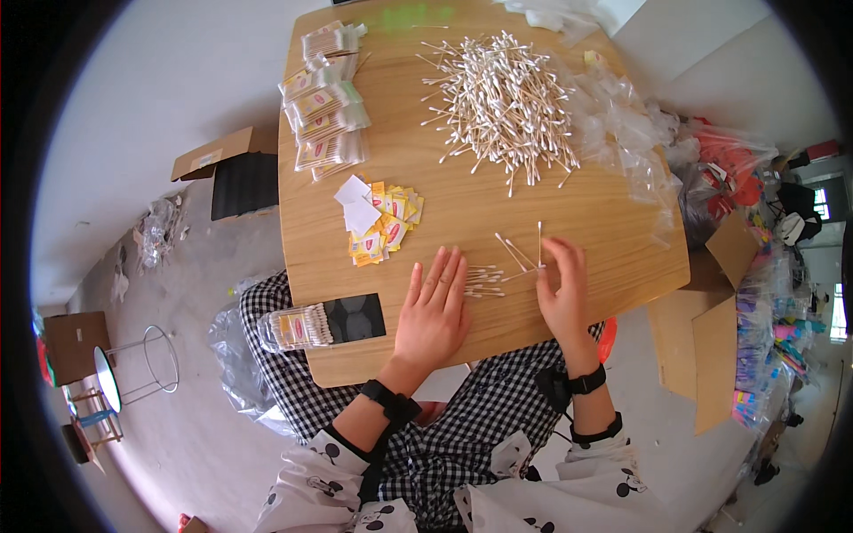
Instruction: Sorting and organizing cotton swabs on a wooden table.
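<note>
My left hand [432, 313] lies flat on the wooden table, fingers stretched out together. Against its fingertips' right side rests a small row of cotton swabs [484, 281]. My right hand [566, 289] is closed in a loose pinch, its thumb and forefinger at a single cotton swab [539, 238]. A few loose cotton swabs [514, 252] lie between the hands. Farther back spreads a big heap of cotton swabs [506, 107]. Small yellow and white cards [389, 226] are piled left of my left hand, some turned blank side up.
Packed bags of swabs [324, 107] are stacked along the table's far left edge. An opened swab pack [300, 329] lies beside a dark flat pad [355, 317] at the near left corner. Clear plastic bags [631, 133] cover the right side. Cardboard boxes [697, 346] stand right of the table.
</note>
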The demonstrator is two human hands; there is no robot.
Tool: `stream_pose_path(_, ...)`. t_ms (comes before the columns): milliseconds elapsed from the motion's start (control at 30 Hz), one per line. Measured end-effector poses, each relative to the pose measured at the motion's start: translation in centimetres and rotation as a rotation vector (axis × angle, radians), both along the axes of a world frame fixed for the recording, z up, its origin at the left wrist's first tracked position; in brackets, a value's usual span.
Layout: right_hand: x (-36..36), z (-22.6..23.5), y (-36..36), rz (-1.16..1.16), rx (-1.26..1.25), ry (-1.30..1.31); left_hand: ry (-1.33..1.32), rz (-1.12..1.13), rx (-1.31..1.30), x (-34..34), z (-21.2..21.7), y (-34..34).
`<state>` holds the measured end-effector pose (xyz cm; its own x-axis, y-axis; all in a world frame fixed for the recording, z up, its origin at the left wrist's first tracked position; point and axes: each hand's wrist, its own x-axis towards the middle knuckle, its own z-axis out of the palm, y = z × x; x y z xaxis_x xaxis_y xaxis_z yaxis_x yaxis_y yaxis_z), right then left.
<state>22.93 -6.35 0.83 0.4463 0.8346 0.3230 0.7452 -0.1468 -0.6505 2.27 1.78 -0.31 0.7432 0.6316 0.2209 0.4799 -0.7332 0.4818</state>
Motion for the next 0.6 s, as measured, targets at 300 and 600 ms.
stream_pose_path(300,-0.4,0.2,0.7,0.041,-0.136,0.050,-0.017,0.011,-0.013,-0.1,0.0,0.0)
stream_pose_path(600,0.1,-1.1,2.7,-0.039,-0.085,0.136,-0.025,-0.029,-0.011,-0.1,-0.1,0.2)
